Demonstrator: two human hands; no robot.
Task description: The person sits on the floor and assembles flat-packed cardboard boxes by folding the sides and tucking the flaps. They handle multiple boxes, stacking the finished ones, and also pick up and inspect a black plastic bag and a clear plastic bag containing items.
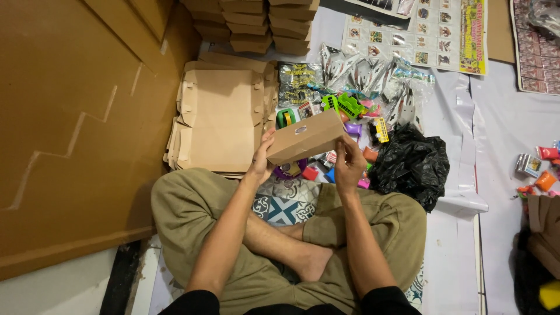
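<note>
I sit cross-legged on the floor and hold a small brown cardboard box (304, 137) up over my knees. It is assembled, with a round hole in its upper face. My left hand (261, 160) grips its left end, fingers wrapped around the edge. At the box's right end my right hand (349, 165) pinches the lower corner. Just past the box lies a heap of small colourful plastic toys (359, 116) and foil packets (298, 81).
A stack of flat unfolded cardboard blanks (219, 119) lies left of the box. Large cardboard sheets (70, 128) lean at far left. Folded boxes (251, 23) pile at the back. A black plastic bag (411, 163) sits right of my knee. More small toys (539, 166) lie at far right.
</note>
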